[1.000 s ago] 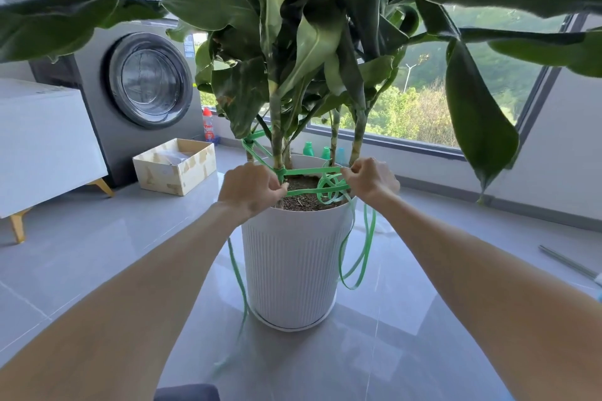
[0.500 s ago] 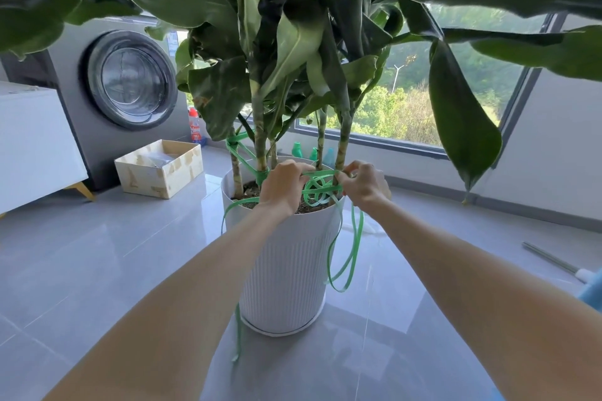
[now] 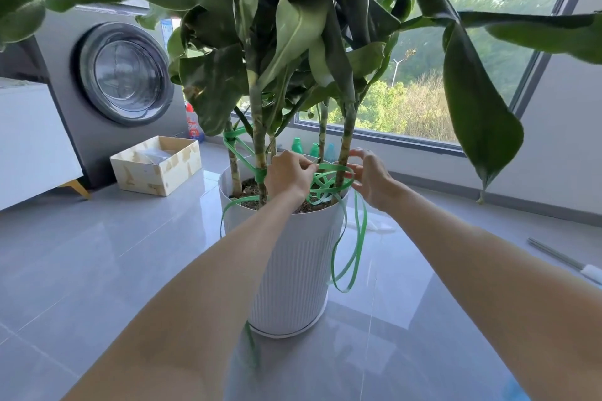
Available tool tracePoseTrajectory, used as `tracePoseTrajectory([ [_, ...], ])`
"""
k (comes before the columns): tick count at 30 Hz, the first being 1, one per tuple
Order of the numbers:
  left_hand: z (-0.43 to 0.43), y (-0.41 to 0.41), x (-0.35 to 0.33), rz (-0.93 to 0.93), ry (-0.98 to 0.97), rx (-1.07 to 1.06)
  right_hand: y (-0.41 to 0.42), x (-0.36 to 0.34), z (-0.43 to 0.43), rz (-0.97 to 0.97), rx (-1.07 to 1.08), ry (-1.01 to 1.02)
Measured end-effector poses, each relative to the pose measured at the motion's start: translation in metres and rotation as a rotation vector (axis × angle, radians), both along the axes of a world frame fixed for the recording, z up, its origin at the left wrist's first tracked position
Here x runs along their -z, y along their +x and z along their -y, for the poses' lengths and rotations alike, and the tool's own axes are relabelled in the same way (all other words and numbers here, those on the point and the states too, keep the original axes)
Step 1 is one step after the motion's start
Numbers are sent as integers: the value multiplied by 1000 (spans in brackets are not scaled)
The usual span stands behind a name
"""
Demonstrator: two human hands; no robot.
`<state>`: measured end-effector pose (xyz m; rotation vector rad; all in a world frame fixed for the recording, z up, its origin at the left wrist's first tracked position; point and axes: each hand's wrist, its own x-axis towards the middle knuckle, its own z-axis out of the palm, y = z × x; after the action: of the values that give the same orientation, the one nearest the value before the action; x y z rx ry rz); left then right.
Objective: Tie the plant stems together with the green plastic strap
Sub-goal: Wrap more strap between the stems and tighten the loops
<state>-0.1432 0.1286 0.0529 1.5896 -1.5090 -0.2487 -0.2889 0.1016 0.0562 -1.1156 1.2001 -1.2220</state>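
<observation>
A tall plant with several thin stems point(image 3: 259, 143) grows from a white ribbed pot point(image 3: 293, 270). A green plastic strap point(image 3: 332, 172) is wound around the left stems and loops around the right stem point(image 3: 345, 140); its slack hangs over the pot's right side point(image 3: 355, 251). My left hand point(image 3: 288, 172) pinches the strap just left of that loop. On the loop's right side, my right hand point(image 3: 371, 177) holds the strap with fingers partly spread, beside the right stem.
A washing machine point(image 3: 120, 75) stands at the back left, with a cardboard box point(image 3: 156, 164) on the floor before it and a white cabinet point(image 3: 29, 143) at far left. Small bottles point(image 3: 296, 145) line the window sill. Large leaves overhang. A rod point(image 3: 560, 257) lies on the right floor.
My hands rose slightly and the strap loop now goes around the right stem. My right hand's fingers have spread. The camera has moved closer to the pot.
</observation>
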Motion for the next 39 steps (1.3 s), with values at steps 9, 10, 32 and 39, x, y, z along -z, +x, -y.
tracePoseTrajectory([
  [9,10,-5,-1,-98,31,-27,13,8,9,166,-47,47],
  [10,10,-5,-1,-97,29,-29,12,9,10,170,-56,47],
  [32,15,-5,3,-110,-11,2,1,8,21,177,-172,126],
  [39,15,-4,2,-101,-14,10,1,7,21,258,-143,173],
])
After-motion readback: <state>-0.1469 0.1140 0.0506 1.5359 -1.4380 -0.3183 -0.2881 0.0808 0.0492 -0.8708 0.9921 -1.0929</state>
